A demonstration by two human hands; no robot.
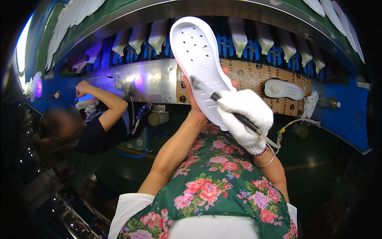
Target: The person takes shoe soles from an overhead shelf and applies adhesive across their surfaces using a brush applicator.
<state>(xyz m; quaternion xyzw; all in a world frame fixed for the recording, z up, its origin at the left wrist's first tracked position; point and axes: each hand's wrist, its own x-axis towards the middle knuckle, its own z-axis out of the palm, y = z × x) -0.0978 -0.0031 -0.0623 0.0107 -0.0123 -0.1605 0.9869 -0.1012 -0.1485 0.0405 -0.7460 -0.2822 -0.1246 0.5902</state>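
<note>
My left hand [195, 106] is bare and holds a long white shoe sole [192, 43] from beneath, its fingers wrapped round both edges. The sole is tilted up toward me, its rounded end with small dark holes pointing away. In a white knit glove, my right hand [254, 109] is closed on a black-handled brush [215, 95]. A thin clear tube [272, 143] runs from the back of the handle. The blurred bristle tip lies over the middle of the sole; whether it touches is hard to tell.
Another white sole [294, 91] lies on brown cardboard [246, 72], beside a crumpled white cloth [310, 104] and a small bottle [334, 103]. White shoe parts [239, 38] line the rack behind. A co-worker [99, 123] sits at the left by the metal bench [155, 79].
</note>
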